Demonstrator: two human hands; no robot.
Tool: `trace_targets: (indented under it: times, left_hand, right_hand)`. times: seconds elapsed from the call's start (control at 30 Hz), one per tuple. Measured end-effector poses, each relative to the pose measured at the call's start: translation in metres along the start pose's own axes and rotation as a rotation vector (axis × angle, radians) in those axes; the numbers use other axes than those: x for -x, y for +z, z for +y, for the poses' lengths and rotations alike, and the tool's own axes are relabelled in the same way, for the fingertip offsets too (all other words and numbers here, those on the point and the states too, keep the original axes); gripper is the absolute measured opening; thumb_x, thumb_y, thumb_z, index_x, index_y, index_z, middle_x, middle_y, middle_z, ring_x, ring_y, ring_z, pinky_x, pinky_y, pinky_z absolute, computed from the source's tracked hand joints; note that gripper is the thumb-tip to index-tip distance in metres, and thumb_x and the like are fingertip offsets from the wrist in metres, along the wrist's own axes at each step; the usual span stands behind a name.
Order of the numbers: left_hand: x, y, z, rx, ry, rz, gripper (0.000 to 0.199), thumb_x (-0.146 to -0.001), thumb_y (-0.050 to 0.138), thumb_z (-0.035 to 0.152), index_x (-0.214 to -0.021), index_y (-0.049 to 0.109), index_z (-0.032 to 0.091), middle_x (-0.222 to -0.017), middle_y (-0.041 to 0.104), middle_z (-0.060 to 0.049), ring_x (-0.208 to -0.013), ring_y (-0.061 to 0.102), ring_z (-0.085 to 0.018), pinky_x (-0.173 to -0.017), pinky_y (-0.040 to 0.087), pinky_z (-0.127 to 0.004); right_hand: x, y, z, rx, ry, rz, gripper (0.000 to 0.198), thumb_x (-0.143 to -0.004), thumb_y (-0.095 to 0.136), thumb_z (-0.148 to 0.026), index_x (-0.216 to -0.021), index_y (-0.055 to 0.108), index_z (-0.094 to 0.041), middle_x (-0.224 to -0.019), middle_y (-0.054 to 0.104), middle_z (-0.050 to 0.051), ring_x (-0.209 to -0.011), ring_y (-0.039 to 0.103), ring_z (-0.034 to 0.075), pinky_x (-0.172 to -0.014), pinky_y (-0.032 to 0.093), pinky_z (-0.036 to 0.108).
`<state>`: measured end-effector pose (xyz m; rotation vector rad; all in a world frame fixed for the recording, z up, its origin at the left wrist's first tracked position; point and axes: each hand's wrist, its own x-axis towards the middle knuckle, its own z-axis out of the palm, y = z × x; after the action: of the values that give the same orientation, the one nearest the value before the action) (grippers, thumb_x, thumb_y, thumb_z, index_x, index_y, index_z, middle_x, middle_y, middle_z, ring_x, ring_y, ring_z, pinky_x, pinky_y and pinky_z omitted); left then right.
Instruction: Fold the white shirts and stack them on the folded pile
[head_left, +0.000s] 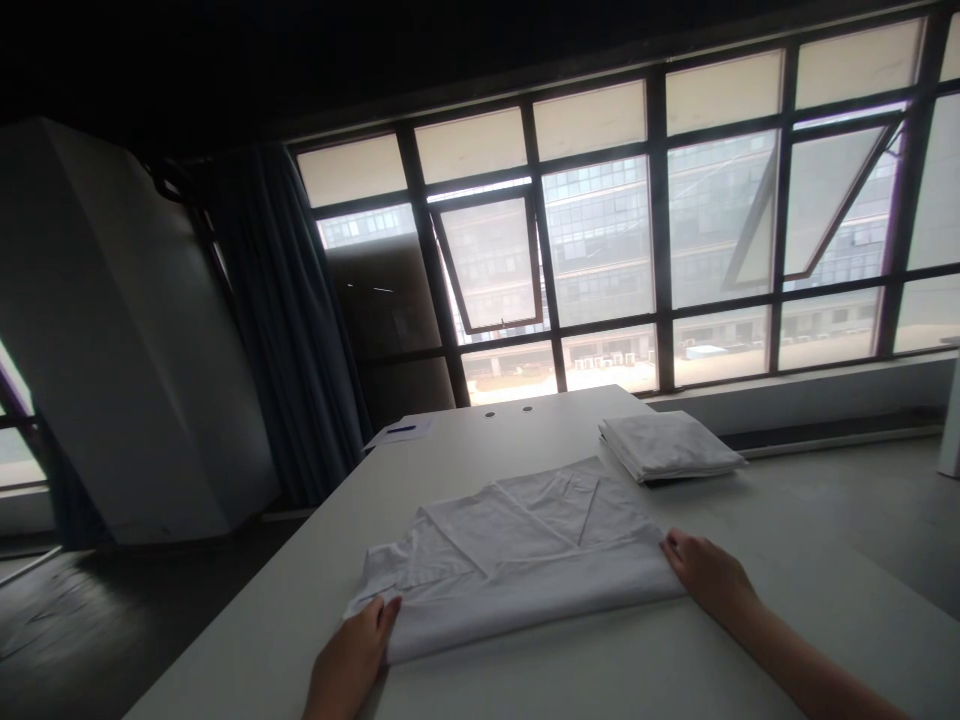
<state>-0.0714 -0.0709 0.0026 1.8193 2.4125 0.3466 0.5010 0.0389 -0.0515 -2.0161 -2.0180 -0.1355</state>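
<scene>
A white cloth garment lies partly folded on the white table, its near side turned over into a long flat band. It looks like a shirt or coat. My left hand pinches the garment's near left corner between thumb and fingers. At the right end of the band, my right hand is closed on the other edge of the cloth. The fabric between both hands lies fairly straight, with creases farther back.
A stack of folded white cloth rests at the table's right edge. Paper with a dark pen lies at the far left of the table. Beyond are windows, a blue curtain and a pillar.
</scene>
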Motion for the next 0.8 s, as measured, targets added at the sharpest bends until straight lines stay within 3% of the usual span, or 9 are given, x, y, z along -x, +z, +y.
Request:
trace_targets:
  times: [0.4, 0.67, 0.8]
  left_hand:
    - [-0.004, -0.004, -0.002, 0.011, -0.049, -0.025, 0.055, -0.105, 0.017, 0.048, -0.107, 0.066, 0.024, -0.103, 0.078, -0.012, -0.103, 0.073, -0.033, -0.087, 0.050, -0.041]
    - [-0.010, 0.001, -0.020, 0.015, -0.048, 0.006, 0.049, -0.103, 0.022, 0.044, -0.096, 0.066, 0.025, -0.094, 0.078, -0.010, -0.095, 0.073, -0.030, -0.083, 0.049, -0.038]
    - [-0.008, -0.008, -0.016, -0.084, 0.002, 0.162, 0.045, -0.102, 0.022, 0.036, -0.093, 0.064, 0.023, -0.097, 0.075, -0.012, -0.095, 0.070, -0.029, -0.085, 0.048, -0.039]
  right_hand:
    - [-0.005, 0.001, 0.007, -0.033, 0.015, -0.031, 0.031, -0.106, 0.041, -0.033, -0.101, 0.068, -0.019, -0.096, 0.077, 0.013, -0.089, 0.074, 0.028, -0.069, 0.046, 0.032]
    - [-0.006, -0.001, 0.007, -0.063, 0.015, -0.007, 0.031, -0.104, 0.039, -0.031, -0.100, 0.066, -0.019, -0.090, 0.076, 0.013, -0.085, 0.075, 0.026, -0.068, 0.046, 0.030]
    - [-0.007, -0.001, 0.010, -0.121, 0.040, -0.008, 0.032, -0.105, 0.034, -0.030, -0.111, 0.064, -0.020, -0.092, 0.076, 0.013, -0.086, 0.075, 0.026, -0.066, 0.046, 0.030]
